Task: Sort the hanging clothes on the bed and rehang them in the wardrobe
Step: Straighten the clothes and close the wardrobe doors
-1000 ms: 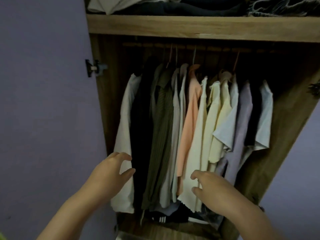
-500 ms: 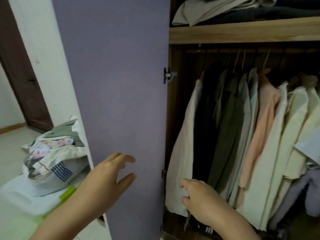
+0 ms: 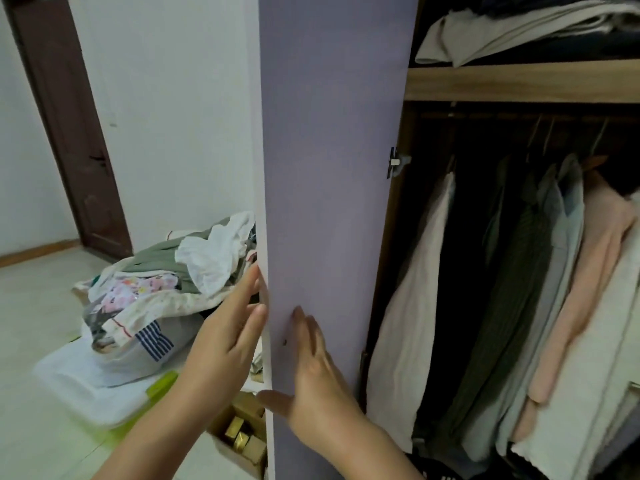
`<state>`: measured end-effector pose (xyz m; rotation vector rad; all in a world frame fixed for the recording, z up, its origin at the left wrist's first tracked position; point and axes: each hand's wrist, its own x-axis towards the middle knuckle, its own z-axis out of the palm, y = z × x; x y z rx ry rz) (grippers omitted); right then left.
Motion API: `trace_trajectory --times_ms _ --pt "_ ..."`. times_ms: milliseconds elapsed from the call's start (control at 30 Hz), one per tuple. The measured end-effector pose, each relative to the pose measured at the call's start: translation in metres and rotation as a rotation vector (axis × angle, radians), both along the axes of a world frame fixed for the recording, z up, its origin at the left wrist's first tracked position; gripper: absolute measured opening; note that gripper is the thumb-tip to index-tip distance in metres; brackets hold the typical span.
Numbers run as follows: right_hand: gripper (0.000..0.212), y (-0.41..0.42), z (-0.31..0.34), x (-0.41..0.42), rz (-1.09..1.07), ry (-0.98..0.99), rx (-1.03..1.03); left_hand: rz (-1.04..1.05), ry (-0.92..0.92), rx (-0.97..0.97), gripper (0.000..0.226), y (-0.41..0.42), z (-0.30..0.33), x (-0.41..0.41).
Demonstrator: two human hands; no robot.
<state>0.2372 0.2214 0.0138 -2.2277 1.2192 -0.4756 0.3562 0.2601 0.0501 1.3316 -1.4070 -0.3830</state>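
Observation:
The purple wardrobe door (image 3: 332, 168) stands open, edge toward me. My left hand (image 3: 225, 337) touches its outer edge with straight fingers. Flat on the door's inner face lies my right hand (image 3: 315, 372), fingers pointing up and thumb out to the left. Inside the wardrobe, several shirts (image 3: 540, 306) hang close together on a rail (image 3: 519, 116): white, dark, olive, grey, peach and cream ones. Neither hand holds any garment.
Folded clothes (image 3: 512, 32) lie on the wooden shelf (image 3: 519, 81) above the rail. Left of the door, a pile of clothes (image 3: 156, 292) sits on a white plastic box with a green clip (image 3: 86, 386). A cardboard box (image 3: 242, 434) stands by the door's foot. A brown room door (image 3: 69, 133) is far left.
My view has swung left, from the hanging shirts to the door. Both hands left the shirts and came onto the purple door, left on its edge, right on its face.

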Motion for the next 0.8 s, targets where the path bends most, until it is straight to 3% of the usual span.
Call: trace_trajectory --times_ms 333,467,600,800 --pt "0.095 0.013 -0.010 -0.024 -0.283 -0.067 -0.200 -0.259 -0.031 -0.036 0.072 0.009 -0.006 -0.036" --pt "0.092 0.018 -0.008 -0.070 -0.315 -0.084 -0.132 -0.338 -0.084 -0.084 0.073 0.002 -0.007 -0.072" --pt "0.086 0.016 -0.001 -0.128 -0.337 -0.173 0.009 -0.423 -0.160 -0.097 0.060 -0.017 -0.005 -0.117" --pt "0.073 -0.009 -0.006 -0.203 -0.407 -0.205 0.098 -0.382 -0.350 -0.216 0.073 -0.055 -0.002 -0.188"
